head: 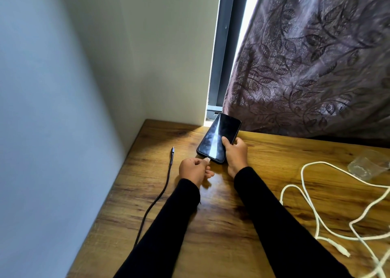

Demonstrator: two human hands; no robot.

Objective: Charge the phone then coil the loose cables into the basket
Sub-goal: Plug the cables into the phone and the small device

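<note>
Black sleeves (285, 225) reach from the table's (221, 246) near edge toward its far edge. Right hand (236, 154) grips the phone (217, 136), thumb on the glass, raised near the far edge. Left hand (195, 170) pinches a white plug (207, 160) at the phone's port. If the plug enters tilted, it may jam or slip. Loose white cables (312, 204) sprawl toward the right edge; a black cable (166, 182) lies left. No basket in view.

Black phone (219, 138); black braided cable (162, 191); white cables (312, 210); brown wood-grain table (263, 172); purple leaf-patterned curtain (312, 62).
</note>
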